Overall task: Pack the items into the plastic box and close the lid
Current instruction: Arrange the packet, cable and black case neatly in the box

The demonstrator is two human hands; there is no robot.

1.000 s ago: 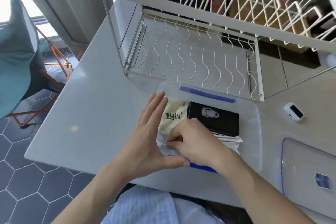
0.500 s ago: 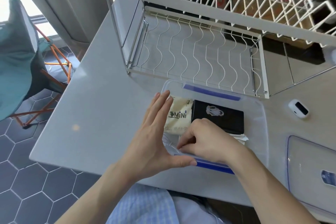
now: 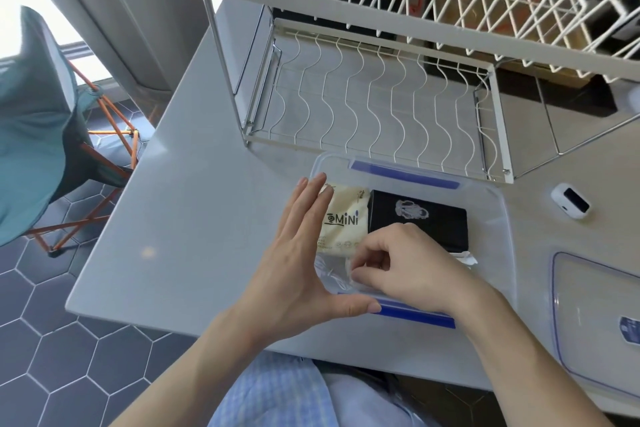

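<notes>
A clear plastic box (image 3: 491,218) with blue clasps stands on the white table in front of me. Inside lie a cream tissue pack marked MINI (image 3: 343,222) and a black packet (image 3: 419,218) with a white print. My left hand (image 3: 298,263) rests flat against the box's left side, fingers straight, thumb along the near blue clasp. My right hand (image 3: 405,267) is inside the box with curled fingers, pinching a small clear packet (image 3: 332,279) at the near left corner. White wrapped items (image 3: 465,257) peek out behind my right hand. The box's clear lid (image 3: 595,319) lies apart at the right.
A white wire rack (image 3: 374,107) stands just behind the box, its upper shelf overhanging. A small white device (image 3: 571,206) lies right of the box. The table's edge runs at the left, with a teal folding chair (image 3: 38,135) on the tiled floor beyond.
My right hand's fingers have shifted slightly on the clear packet in the near left corner. My left hand stays against the box's side. The camera has tilted a little.
</notes>
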